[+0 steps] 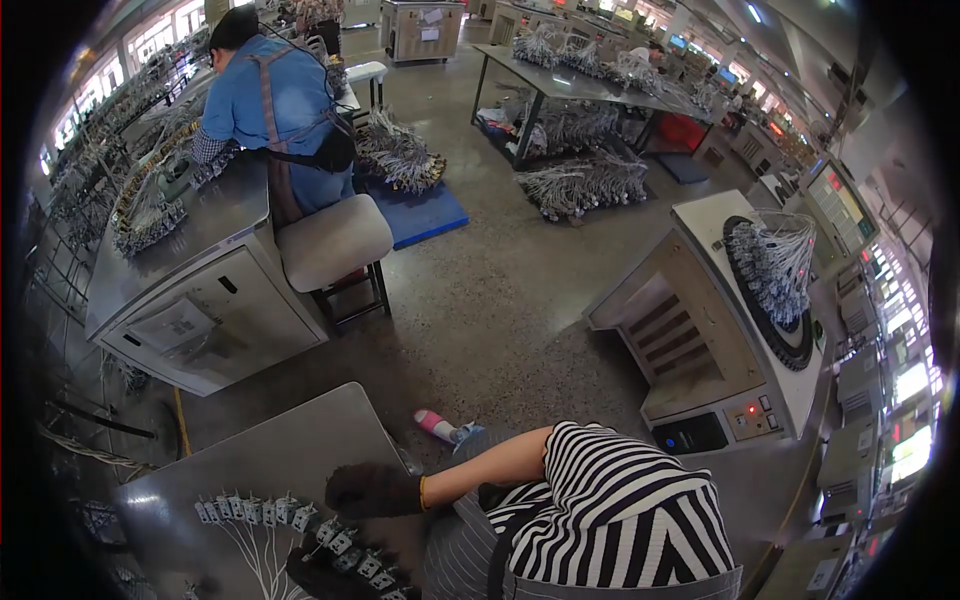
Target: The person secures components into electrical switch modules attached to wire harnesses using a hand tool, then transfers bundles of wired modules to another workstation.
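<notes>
My right hand (375,490), in a dark glove with a yellow cuff edge, is over the metal table (270,440), beside the upper end of a curved row of small grey-white connectors (255,511). Thin white wires run down from these connectors. At the bottom edge of the view, my left hand (320,575), also dark-gloved, is against the lower connectors and partly cut off. The dark gloves blend together, so finger shapes and anything held cannot be made out.
A co-worker in blue (270,90) leans over a workbench (215,240) at the upper left, near a padded stool (335,240). At the right, a cabinet (690,320) bears a black ring (745,270) with wire bundles. Another table (590,85) holds more bundles.
</notes>
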Tool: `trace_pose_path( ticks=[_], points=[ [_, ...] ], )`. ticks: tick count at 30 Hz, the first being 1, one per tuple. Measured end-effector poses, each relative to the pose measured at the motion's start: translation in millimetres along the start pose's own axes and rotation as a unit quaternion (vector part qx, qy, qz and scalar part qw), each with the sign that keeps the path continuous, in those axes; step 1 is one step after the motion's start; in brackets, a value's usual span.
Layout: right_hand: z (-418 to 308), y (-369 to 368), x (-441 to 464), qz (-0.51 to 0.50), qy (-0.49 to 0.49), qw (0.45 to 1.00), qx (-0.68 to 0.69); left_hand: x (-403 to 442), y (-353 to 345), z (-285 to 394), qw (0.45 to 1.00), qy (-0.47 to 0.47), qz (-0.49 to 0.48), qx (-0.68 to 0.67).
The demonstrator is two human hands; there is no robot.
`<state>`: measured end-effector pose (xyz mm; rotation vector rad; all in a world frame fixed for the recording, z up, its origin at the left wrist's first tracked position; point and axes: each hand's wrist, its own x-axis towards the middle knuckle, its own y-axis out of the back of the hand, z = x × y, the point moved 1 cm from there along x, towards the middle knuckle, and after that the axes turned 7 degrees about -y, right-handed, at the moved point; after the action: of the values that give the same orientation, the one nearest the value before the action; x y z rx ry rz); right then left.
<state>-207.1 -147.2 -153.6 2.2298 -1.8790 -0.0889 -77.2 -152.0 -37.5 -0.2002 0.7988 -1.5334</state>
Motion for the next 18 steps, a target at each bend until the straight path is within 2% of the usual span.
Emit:
trace_pose_path(
  ticks=[6, 10, 18],
  points=[
    [-21, 19, 0, -0.104, -0.07, 0.986, -0.113, -17, -1, 2, 0.999, -0.01, 0.037, 0.039],
    [-17, 16, 1, -0.096, -0.056, 0.989, -0.103, -22, -3, 1, 0.996, -0.012, 0.056, 0.062],
    [-17, 19, -3, -0.094, -0.096, 0.989, -0.064, -32, 2, 3, 0.988, -0.012, 0.103, 0.111]
  ],
)
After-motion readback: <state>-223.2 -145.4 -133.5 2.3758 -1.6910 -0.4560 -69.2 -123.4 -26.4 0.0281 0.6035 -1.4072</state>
